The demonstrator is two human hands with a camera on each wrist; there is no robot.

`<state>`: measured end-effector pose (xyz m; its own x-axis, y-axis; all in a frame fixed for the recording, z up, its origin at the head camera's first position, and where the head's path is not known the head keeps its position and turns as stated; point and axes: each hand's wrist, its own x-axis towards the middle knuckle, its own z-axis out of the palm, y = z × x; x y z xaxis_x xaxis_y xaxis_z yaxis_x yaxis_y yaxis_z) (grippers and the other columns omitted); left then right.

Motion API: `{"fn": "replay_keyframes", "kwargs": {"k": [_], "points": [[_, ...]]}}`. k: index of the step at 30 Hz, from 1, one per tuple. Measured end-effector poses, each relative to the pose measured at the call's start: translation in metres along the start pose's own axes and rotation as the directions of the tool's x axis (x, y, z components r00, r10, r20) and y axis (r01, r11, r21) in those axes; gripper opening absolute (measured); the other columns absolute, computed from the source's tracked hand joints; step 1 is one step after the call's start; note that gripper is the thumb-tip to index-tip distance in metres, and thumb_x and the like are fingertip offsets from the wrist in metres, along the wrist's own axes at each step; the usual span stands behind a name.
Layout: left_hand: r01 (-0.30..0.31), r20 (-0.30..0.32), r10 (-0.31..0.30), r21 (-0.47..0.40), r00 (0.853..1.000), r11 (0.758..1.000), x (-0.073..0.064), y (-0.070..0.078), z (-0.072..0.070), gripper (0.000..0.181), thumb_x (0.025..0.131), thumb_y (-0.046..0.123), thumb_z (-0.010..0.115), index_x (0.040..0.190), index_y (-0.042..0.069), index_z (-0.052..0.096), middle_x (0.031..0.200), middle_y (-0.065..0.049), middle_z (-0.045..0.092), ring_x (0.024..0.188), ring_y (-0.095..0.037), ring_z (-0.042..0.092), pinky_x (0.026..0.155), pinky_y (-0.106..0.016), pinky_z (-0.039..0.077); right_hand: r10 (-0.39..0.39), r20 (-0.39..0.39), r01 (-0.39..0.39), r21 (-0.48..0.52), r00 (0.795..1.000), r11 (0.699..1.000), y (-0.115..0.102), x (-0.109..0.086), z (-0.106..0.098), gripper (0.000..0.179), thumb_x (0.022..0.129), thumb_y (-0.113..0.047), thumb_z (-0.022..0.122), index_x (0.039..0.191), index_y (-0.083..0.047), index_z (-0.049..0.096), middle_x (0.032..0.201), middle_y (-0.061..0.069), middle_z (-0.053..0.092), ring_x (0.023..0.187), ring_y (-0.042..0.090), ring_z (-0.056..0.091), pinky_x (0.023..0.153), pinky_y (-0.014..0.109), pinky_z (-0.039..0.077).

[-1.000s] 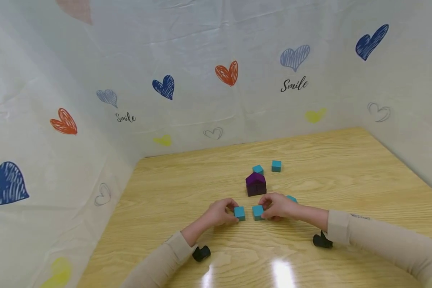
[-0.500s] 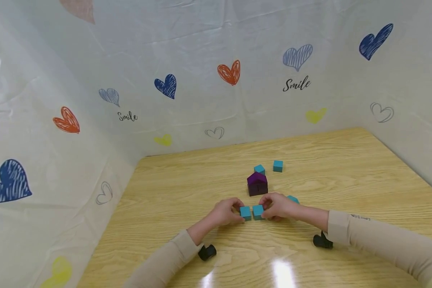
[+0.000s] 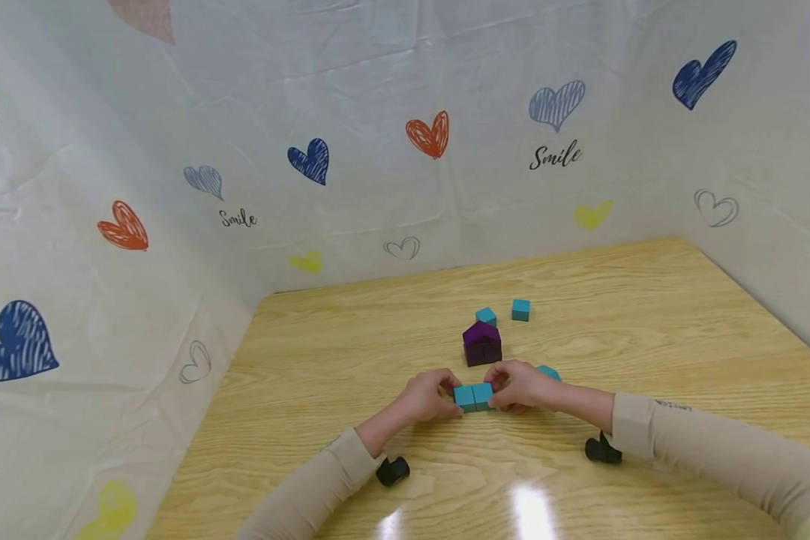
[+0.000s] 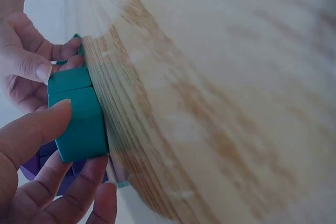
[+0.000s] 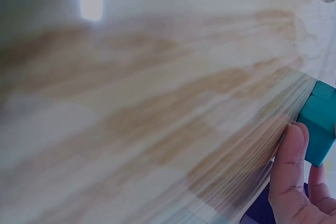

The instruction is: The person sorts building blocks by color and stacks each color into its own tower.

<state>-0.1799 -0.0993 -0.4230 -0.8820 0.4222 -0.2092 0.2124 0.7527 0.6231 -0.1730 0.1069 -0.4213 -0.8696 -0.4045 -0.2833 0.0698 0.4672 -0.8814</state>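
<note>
Two turquoise cubes sit side by side on the wooden table, faces meeting. My left hand (image 3: 432,395) pinches the left cube (image 3: 464,399) between thumb and fingers. On the opposite side, my right hand (image 3: 521,386) pinches the right cube (image 3: 483,396). From the left wrist, the left cube (image 4: 84,127) shows large, thumb on one face and fingertips underneath in that view. In the right wrist view, fingers (image 5: 289,156) lie against the right cube (image 5: 319,124). Just behind the pair stands a purple house-shaped block piece (image 3: 482,345).
Behind the purple piece are a partly hidden turquoise block (image 3: 487,316) and a turquoise cube (image 3: 521,310). Another turquoise block (image 3: 548,372) shows partly behind the right hand. A white sheet (image 3: 351,225) printed with hearts borders the table (image 3: 337,337) at the back and sides.
My left hand has slid its cube rightward until the gap closed against the right cube. The right hand and its cube stay nearly in place.
</note>
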Motion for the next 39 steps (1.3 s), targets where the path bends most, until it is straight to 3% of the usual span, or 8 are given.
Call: {"fn": "replay_keyframes", "kwargs": {"k": [8,18,26,30,33,36,39], "points": [[-0.01,0.007,0.01,-0.03,1.0,1.0,0.001,0.001,-0.001,0.03,0.072,0.017,0.079,0.098,0.012,0.064,0.096,-0.002,0.066,0.082,-0.014,0.055,0.073,-0.029,0.045,-0.004,0.0,0.004,-0.011,1.0,1.0,0.001,0.0,-0.001,0.031,0.074,-0.001,0.071,0.1,0.002,0.056,0.088,0.006,0.055,0.064,0.013,0.051,0.055,0.028,0.048],[0.022,-0.025,-0.024,-0.09,0.999,0.996,0.001,0.003,0.001,0.033,0.069,0.015,0.081,0.095,0.008,0.061,0.092,-0.003,0.065,0.085,-0.016,0.059,0.075,-0.031,0.047,-0.015,-0.004,0.015,-0.048,1.0,0.999,0.001,-0.001,-0.002,0.029,0.074,-0.003,0.072,0.099,0.0,0.057,0.086,0.004,0.055,0.067,0.013,0.051,0.055,0.029,0.048],[0.018,-0.041,-0.022,-0.077,0.999,0.997,-0.001,0.002,0.002,0.032,0.069,0.017,0.081,0.093,0.009,0.061,0.093,-0.002,0.064,0.087,-0.017,0.058,0.077,-0.032,0.047,-0.014,0.009,0.014,-0.05,1.0,0.999,-0.002,-0.005,-0.005,0.035,0.075,-0.006,0.072,0.104,0.002,0.055,0.093,0.008,0.056,0.069,0.015,0.051,0.056,0.03,0.048],[0.036,-0.035,-0.039,-0.085,0.999,0.996,0.0,0.0,0.004,0.031,0.068,0.017,0.081,0.091,0.01,0.061,0.091,0.001,0.063,0.085,-0.015,0.057,0.076,-0.03,0.047,-0.013,0.041,0.017,-0.11,0.999,0.994,-0.013,-0.01,-0.021,0.041,0.078,-0.009,0.07,0.113,0.005,0.053,0.101,0.013,0.057,0.07,0.017,0.056,0.059,0.034,0.05],[0.047,-0.028,-0.05,-0.095,0.998,0.994,0.0,0.0,0.005,0.031,0.069,0.017,0.081,0.091,0.01,0.06,0.09,0.002,0.061,0.084,-0.014,0.055,0.075,-0.03,0.047,-0.03,0.042,0.038,-0.181,0.999,0.983,-0.023,-0.008,-0.043,0.036,0.081,-0.008,0.066,0.112,0.007,0.055,0.094,0.011,0.06,0.065,0.018,0.057,0.058,0.033,0.049],[0.051,-0.023,-0.053,-0.1,0.998,0.994,0.0,0.0,0.004,0.031,0.069,0.016,0.081,0.091,0.011,0.06,0.09,0.002,0.06,0.085,-0.014,0.055,0.075,-0.03,0.047,-0.102,-0.038,0.089,-0.265,0.994,0.96,-0.027,0.001,-0.071,0.03,0.083,-0.007,0.062,0.108,0.008,0.058,0.083,0.009,0.062,0.064,0.019,0.057,0.057,0.031,0.047],[0.051,-0.024,-0.053,-0.101,0.998,0.994,-0.001,0.0,0.004,0.031,0.069,0.016,0.08,0.091,0.01,0.06,0.091,0.002,0.06,0.085,-0.014,0.055,0.075,-0.03,0.047,-0.204,-0.17,0.131,-0.363,0.964,0.923,-0.027,0.013,-0.098,0.032,0.085,-0.009,0.062,0.11,0.01,0.058,0.089,0.015,0.063,0.074,0.025,0.059,0.063,0.034,0.048]]}}
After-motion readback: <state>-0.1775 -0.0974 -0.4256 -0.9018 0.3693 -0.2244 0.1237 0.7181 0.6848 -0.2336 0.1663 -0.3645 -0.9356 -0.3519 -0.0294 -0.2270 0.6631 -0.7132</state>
